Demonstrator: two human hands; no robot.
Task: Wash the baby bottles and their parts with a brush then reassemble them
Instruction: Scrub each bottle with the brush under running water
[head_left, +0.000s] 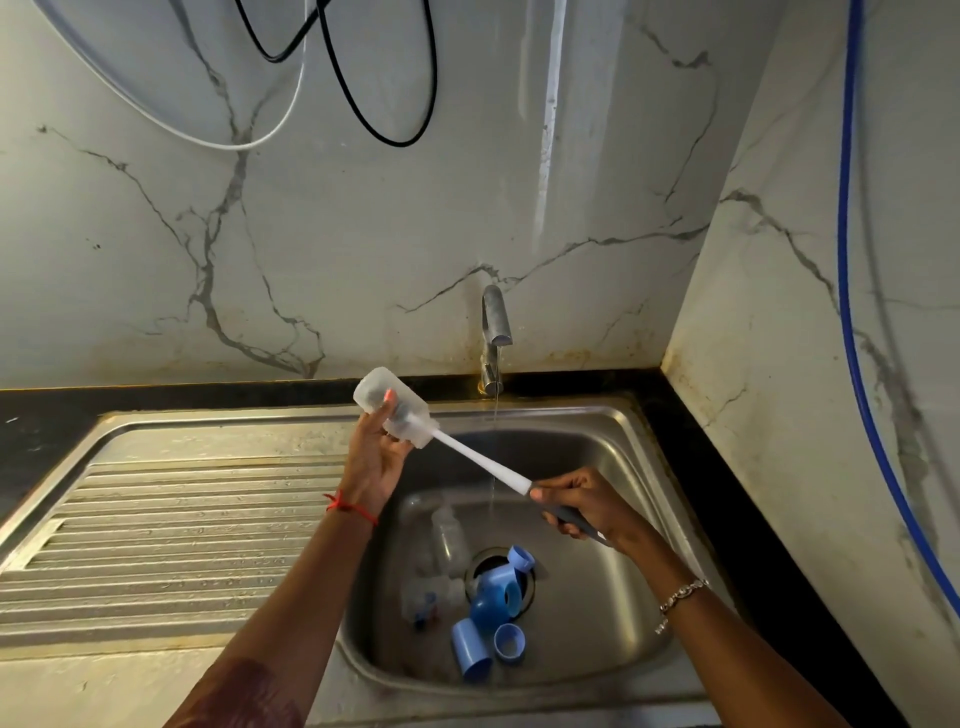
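Just above the middle of the frame, the left hand (376, 457) grips a clear baby bottle (389, 410) around its body, with the thumb across the front. The bottle is tilted with its base toward the upper left and its mouth toward the lower right. The right hand (576, 499), right of centre, is closed around the grey grip of the brush (483, 467). The brush's white shaft runs up and left into the bottle's mouth, and the head is inside the bottle.

The likeliest slip is at the bottle. Its wall is probably wet and smooth, and only a few fingers hold it, so a hard push or twist of the brush could turn it in the palm or knock it loose. It would then drop into the sink (623, 467) onto the parts lying there.

A quick pull could also make the bristles flick water or suds at the marble wall and the person.

The tap (496, 322) is running, and its thin stream (495, 447) falls behind the shaft without entering the bottle, so water is probably being wasted.

At lower centre, other clear bottles (448, 540) and the blue caps and rings (493, 597) crowd around the drain (480, 564). A small part may lodge in its opening, and the washed and unwashed pieces could easily get mixed up.
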